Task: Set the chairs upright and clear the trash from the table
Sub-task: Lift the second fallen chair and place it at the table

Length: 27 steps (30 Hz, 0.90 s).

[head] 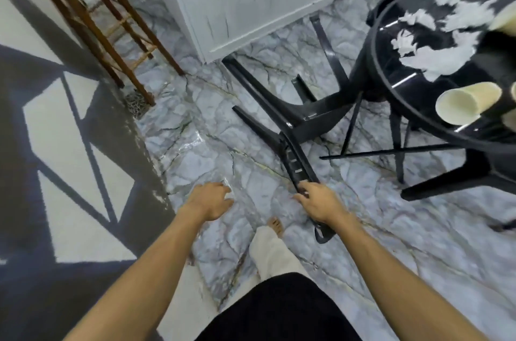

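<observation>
Your left hand [213,199] hangs empty over the veined marble floor [212,123], fingers loosely spread. Your right hand [321,202] curls its fingers around the slotted backrest of a glossy black plastic chair [284,117] lying tipped beside the round black table [391,106], strewn with crumpled white tissues [435,56] and toppled cream paper cups [466,102].

The tipped-over moulded plastic chair [296,117] is glossy black. The round glass-topped desk [391,67] is black too, strewn with white crumpled tissue scraps [435,59] and a cream paper cup [466,102]. The marble floor [212,123] is pale grey with dark veins. The patterned rug [64,145] shows white geometric shapes on dark grey. The tall wooden stool [111,25] is reddish-brown.
</observation>
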Available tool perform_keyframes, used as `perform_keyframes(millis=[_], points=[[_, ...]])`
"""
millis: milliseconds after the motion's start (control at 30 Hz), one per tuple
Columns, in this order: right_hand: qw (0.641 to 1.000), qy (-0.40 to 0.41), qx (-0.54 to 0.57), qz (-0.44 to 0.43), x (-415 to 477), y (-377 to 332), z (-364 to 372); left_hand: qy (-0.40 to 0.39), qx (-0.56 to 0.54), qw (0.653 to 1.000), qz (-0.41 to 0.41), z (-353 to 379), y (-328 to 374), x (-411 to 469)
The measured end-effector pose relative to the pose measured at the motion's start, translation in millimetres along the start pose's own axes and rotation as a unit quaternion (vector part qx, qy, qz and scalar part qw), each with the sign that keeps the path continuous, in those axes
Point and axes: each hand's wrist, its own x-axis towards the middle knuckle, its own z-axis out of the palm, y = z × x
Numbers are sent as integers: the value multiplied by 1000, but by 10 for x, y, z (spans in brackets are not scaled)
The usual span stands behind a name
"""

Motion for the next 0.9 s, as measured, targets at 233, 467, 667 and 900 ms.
perform_keyframes(millis=[233, 467, 667, 900], points=[[984, 48, 110, 134, -15, 319, -25, -7, 87, 989, 123, -572, 388, 763], [935, 118, 236, 237, -163, 625, 146, -38, 202, 950, 236, -870, 1078, 1392], [887, 154, 317, 300, -103, 915, 424, -44, 259, 911, 319, -883, 1587, 1978], [837, 195, 362, 362, 233, 1213, 843, -75, 288, 889, 349, -444, 1838, 2686]])
